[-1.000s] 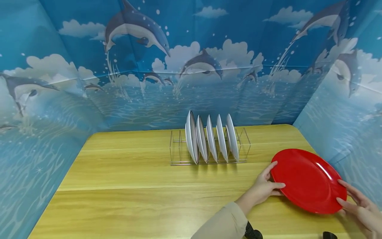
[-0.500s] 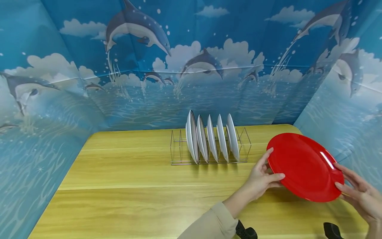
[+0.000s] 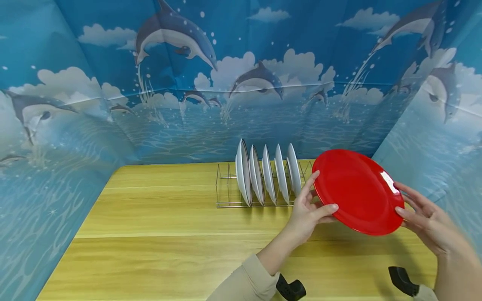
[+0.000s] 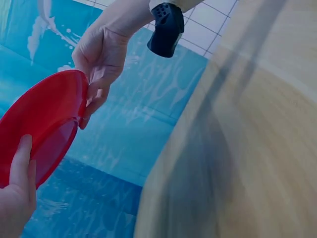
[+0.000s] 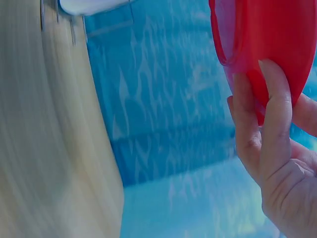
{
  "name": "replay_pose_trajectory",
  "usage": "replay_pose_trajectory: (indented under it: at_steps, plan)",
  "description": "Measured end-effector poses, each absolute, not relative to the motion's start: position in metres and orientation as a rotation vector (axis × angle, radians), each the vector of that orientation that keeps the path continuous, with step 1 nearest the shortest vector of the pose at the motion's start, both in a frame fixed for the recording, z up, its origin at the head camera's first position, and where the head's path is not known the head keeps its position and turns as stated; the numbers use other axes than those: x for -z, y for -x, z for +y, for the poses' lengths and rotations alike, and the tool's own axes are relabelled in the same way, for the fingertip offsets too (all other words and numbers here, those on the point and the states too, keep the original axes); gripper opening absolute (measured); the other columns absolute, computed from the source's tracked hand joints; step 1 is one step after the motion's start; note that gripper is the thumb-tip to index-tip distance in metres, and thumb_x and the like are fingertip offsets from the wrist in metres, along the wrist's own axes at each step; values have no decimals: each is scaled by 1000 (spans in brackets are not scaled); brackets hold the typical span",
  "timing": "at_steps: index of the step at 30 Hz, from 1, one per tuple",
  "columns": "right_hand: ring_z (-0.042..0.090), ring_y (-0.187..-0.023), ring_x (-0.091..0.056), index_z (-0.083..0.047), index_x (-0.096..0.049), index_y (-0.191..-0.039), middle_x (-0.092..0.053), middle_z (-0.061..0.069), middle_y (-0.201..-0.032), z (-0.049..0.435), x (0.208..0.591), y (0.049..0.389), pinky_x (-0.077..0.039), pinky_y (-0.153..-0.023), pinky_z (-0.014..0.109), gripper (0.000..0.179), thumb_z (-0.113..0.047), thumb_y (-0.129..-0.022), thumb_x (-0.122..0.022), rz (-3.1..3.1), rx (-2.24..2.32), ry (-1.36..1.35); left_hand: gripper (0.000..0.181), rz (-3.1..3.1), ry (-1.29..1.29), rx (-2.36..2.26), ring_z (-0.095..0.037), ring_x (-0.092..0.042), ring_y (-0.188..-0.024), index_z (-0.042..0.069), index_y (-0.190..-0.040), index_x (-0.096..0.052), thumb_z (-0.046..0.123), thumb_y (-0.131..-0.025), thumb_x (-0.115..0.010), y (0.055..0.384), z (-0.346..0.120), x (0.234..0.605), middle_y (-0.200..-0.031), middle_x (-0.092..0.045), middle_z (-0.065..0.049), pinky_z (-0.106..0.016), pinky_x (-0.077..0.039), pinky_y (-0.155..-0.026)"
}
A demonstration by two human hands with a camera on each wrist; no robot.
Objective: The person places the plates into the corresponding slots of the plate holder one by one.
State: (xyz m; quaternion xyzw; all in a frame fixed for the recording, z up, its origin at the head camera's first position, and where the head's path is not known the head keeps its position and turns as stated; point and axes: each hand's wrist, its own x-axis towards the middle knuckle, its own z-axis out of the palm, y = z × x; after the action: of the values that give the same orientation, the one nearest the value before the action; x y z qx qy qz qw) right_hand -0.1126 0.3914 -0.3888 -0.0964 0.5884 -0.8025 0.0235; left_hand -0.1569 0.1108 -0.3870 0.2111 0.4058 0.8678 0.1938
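A large glossy red plate (image 3: pixel 355 190) is held above the right side of the table, tilted, its upper face showing in the head view. My left hand (image 3: pixel 308 213) grips its left rim, thumb on top and fingers beneath. At the right rim, my right hand (image 3: pixel 425 213) pinches the edge the same way. Both wrist views show the plate's underside, with fingers (image 5: pixel 275 109) of the right hand pressed against it. Behind and left of the red plate stands a wire dish rack (image 3: pixel 227 205) bearing several white plates (image 3: pixel 244 173) on edge. The red plate hides the rack's right end.
The rack stands on a yellow wood-grain table (image 3: pixel 150 217) near its back edge. Blue dolphin-print cloth (image 3: pixel 180 125) encloses the back and both sides. Black wrist devices (image 3: pixel 290 288) hang under the forearms. The rack's left slots hold no plates.
Both hands have raised the red plate off the table area at the right and carried it leftward and back, closer to the rack. Rack and white plates have stayed put.
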Motion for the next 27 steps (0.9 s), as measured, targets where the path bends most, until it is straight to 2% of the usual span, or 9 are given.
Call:
replay_pose_trajectory:
  at_steps: [6, 13, 17, 20, 23, 27]
  plan:
    - [18, -100, -60, -14, -27, -143, -52, 2, -125, 362, 374, 130, -56, -75, 34, 60, 16, -92, -29, 1700, 2484, 515, 65, 1179, -665, -2504, -23, -53, -108, 29, -138, -35, 2, -85, -60, 160, 83, 372, -127, -46, -8, -41, -54, -75]
    - [16, -98, -62, -20, -11, -145, -54, 1, -123, 328, 358, 149, -55, -75, 32, 59, 7, -96, -29, 1794, 2394, 597, 65, 1259, -767, -2527, -27, -49, -113, 25, -140, -32, 4, -85, -61, 164, 51, 354, -131, -42, -10, -42, -54, -76]
    - [11, -97, -61, -20, -15, -145, -59, -3, -116, 316, 359, 165, -55, -75, 28, 52, -3, -99, -30, 1997, 2272, 586, 67, 1330, -795, -2520, -28, -47, -115, 27, -140, -30, 4, -85, -61, 170, 29, 343, -133, -39, -11, -41, -54, -77]
    - [6, -99, -59, -17, -16, -145, -56, -7, -117, 310, 366, 179, -54, -76, 24, 52, -6, -98, -36, 2257, 2039, 575, 68, 1362, -814, -2546, -30, -45, -118, 26, -141, -28, 5, -86, -61, 175, 13, 334, -135, -36, -11, -41, -53, -77]
    - [2, -99, -56, -14, -16, -146, -48, 1, -123, 305, 375, 192, -53, -76, 22, 56, -10, -97, -43, 2478, 1778, 550, 68, 1373, -836, -2595, -32, -43, -119, 25, -142, -28, 5, -86, -61, 181, -3, 326, -136, -35, -12, -40, -54, -77]
    - [25, -110, -52, -12, -19, -146, -38, 20, -131, 300, 388, 208, -51, -79, 22, 58, -19, -96, -48, 2644, 1557, 456, 68, 1408, -868, -2653, -34, -42, -119, 23, -142, -26, 1, -86, -58, 188, -26, 316, -137, -33, -14, -39, -54, -77]
